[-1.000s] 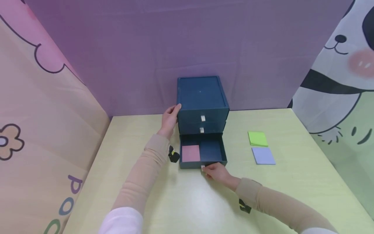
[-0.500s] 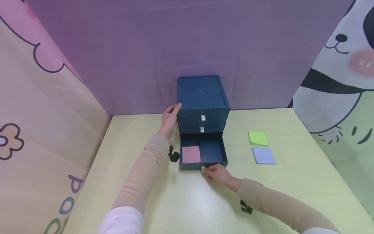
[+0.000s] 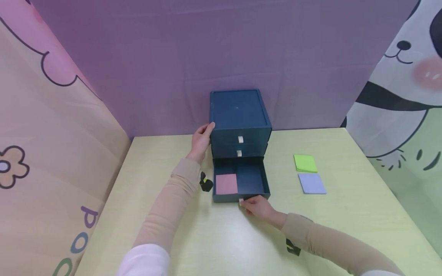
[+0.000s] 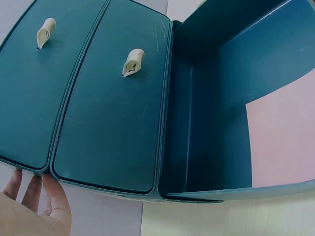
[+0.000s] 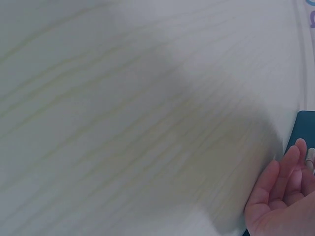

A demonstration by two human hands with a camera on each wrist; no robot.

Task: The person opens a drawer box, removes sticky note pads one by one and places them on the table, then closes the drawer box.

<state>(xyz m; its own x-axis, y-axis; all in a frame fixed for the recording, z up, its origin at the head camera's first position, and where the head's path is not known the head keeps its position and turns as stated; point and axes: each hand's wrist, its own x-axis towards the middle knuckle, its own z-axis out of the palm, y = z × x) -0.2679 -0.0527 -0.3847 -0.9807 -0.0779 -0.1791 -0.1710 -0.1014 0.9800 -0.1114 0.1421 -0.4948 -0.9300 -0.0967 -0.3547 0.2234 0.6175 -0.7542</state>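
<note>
A dark blue drawer cabinet [image 3: 239, 109] stands at the back of the table with its bottom drawer [image 3: 252, 182] pulled out. In the drawer's front left part lies a pink sticky note pad [image 3: 226, 184]. My left hand [image 3: 201, 142] rests against the cabinet's left side; the left wrist view has its fingertips [image 4: 52, 184] touching the edge near the top drawer. My right hand [image 3: 259, 207] pinches the pale pull tab [image 3: 241, 201] on the bottom drawer's front. In the right wrist view the right hand [image 5: 283, 196] shows at the lower right, partly cut off.
A green sticky note pad [image 3: 305, 163] and a lavender sticky note pad [image 3: 312, 183] lie right of the cabinet. The two upper drawers are closed, each with a pale tab [image 3: 240, 139]. A purple cloth [image 3: 165, 69] hangs behind the table [image 3: 159, 149].
The bottom drawer has slid slightly farther out toward me, with the pink pad and my right hand moving along. My left hand has stayed on the cabinet's side.
</note>
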